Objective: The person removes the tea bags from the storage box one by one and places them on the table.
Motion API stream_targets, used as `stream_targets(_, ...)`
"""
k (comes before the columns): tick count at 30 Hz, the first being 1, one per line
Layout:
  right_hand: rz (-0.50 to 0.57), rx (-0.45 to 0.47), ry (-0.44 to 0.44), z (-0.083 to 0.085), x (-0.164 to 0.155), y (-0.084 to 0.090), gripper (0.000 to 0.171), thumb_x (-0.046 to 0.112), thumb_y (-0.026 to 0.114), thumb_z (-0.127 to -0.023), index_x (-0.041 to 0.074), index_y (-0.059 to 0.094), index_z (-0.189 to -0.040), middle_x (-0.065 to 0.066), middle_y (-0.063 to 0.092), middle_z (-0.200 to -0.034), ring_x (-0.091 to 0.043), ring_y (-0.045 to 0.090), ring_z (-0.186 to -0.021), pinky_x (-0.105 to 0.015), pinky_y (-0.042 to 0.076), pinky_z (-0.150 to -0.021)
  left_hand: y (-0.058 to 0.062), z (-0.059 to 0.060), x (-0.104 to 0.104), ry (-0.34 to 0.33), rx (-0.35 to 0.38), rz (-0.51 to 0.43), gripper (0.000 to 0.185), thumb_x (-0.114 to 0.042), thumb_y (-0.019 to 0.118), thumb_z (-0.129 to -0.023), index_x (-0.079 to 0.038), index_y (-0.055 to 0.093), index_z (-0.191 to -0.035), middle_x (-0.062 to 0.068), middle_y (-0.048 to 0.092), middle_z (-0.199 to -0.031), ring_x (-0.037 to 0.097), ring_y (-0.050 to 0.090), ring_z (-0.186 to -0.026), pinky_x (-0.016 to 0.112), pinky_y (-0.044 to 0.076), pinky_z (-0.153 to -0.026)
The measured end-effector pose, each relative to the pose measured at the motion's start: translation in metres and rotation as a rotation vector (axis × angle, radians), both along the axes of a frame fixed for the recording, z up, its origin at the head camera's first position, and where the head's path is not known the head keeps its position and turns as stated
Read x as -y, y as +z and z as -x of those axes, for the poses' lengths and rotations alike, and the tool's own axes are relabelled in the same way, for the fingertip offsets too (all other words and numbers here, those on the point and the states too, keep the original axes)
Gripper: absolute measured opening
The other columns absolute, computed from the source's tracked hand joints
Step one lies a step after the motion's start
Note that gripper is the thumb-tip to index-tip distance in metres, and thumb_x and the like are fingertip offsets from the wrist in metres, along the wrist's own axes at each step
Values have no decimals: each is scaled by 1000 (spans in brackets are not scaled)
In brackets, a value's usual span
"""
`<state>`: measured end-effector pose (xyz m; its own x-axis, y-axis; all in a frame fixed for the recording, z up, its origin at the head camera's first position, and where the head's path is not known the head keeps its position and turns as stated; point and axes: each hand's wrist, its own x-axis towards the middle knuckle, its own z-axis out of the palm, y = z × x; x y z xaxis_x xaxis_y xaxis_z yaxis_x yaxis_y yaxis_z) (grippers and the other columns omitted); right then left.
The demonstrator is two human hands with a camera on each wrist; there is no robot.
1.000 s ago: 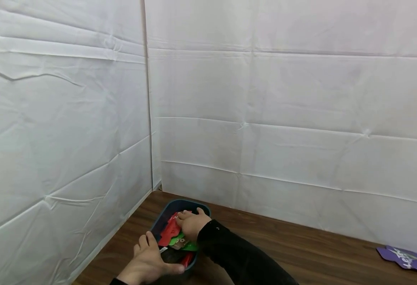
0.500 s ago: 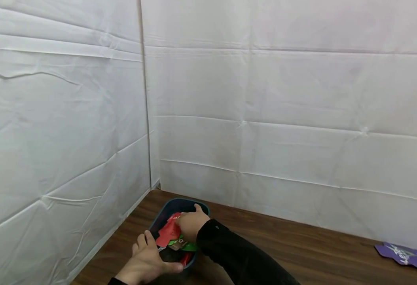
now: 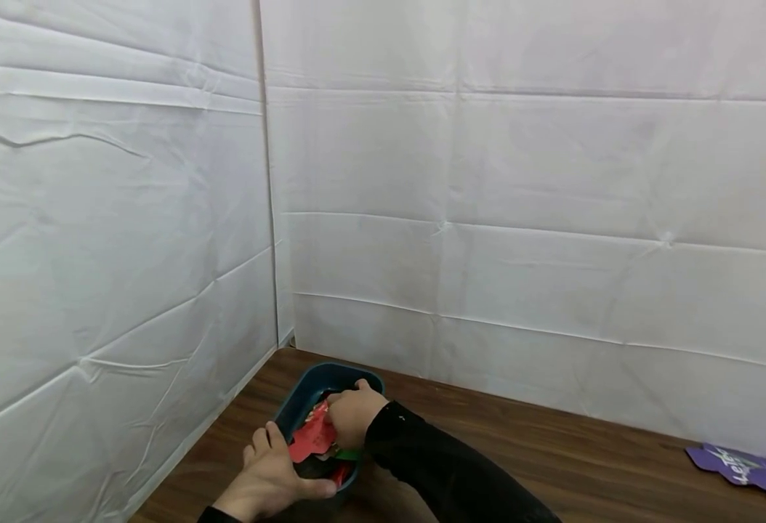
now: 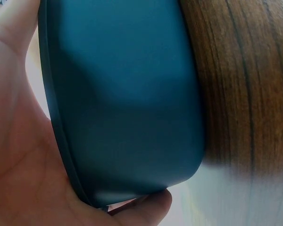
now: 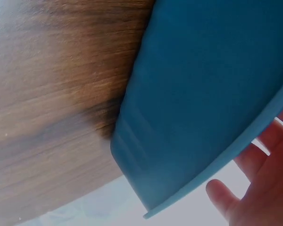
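A dark teal tub stands on the wooden table near the corner of the white walls. It holds red and green packets. My left hand grips the tub's near rim, thumb along the front edge; the left wrist view shows the palm against the tub wall. My right hand reaches into the tub in a black sleeve and pinches a red packet at its upper edge. The right wrist view shows the tub's outer wall and some fingers.
A purple packet lies on the table at the far right by the wall. White sheeted walls close in the table at the left and back. Bare wood lies between the tub and the purple packet.
My right hand has curled its fingers on the red packet and drawn it toward the near side of the tub. The left hand has stayed on the rim.
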<state>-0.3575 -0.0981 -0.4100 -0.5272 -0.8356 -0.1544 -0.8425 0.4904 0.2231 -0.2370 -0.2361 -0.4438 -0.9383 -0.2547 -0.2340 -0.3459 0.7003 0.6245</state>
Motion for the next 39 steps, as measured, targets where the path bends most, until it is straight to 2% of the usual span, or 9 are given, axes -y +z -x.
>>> stream_targets(3,-27,-27,20,-1,-2,1,21,35,74,-89,36,72,-110,14,58,-117,-7,55,-100,-43,29,-106,0,1,0,3,8,-2,157,-73,86,-51,22,5,-147,42,12,-145,62,16,-129,72,25,-102)
stream_targets(10,-87,-157,155,-5,-10,-3,7,37,65,-98,33,70,-97,15,54,-98,-7,52,-90,-37,34,-98,0,2,-2,18,28,18,158,-74,86,-50,22,6,-147,42,14,-143,61,18,-129,71,27,-102)
stream_targets(17,-83,-279,259,-2,-23,-1,14,36,62,-100,33,66,-113,13,56,-105,-9,48,-87,-32,31,-82,-1,1,-3,22,26,17,163,-77,85,-46,22,4,-147,43,10,-145,62,13,-132,71,29,-100)
stream_targets(21,-67,-356,257,-1,-28,-1,16,34,64,-99,33,68,-115,11,59,-103,-9,52,-88,-29,33,-82,-2,1,-3,20,18,7,163,-76,86,-46,23,4,-147,44,8,-147,64,11,-133,70,29,-100)
stream_targets(27,-9,-384,223,-2,-30,8,15,31,67,-97,34,69,-112,13,62,-100,-8,56,-89,-28,33,-82,0,-4,3,-1,8,-19,159,-70,88,-52,25,1,-144,48,3,-145,70,4,-129,72,24,-101)
stream_targets(30,95,-387,243,-2,-31,14,17,27,67,-98,31,68,-114,14,65,-99,-6,58,-88,-27,34,-82,1,-5,9,-5,28,12,158,-70,87,-54,27,1,-143,49,7,-141,71,9,-127,72,27,-100)
stream_targets(33,314,-319,262,3,-34,22,15,22,65,-99,27,70,-112,14,68,-95,-3,59,-83,-24,39,-85,2,-6,14,-2,45,44,159,-72,86,-53,28,1,-142,50,10,-139,70,13,-125,70,31,-99)
stream_targets(36,598,-132,248,11,-40,31,11,17,64,-99,20,71,-108,8,71,-96,-4,64,-84,-22,46,-84,4,-6,16,3,48,58,160,-73,86,-51,28,1,-142,50,11,-138,70,15,-125,70,31,-99)
stream_targets(39,863,77,158,21,-51,38,12,17,61,-101,13,69,-109,1,72,-101,-7,66,-87,-24,50,-78,6,-7,16,6,45,69,160,-73,86,-50,28,2,-142,50,12,-137,70,17,-124,69,31,-99)
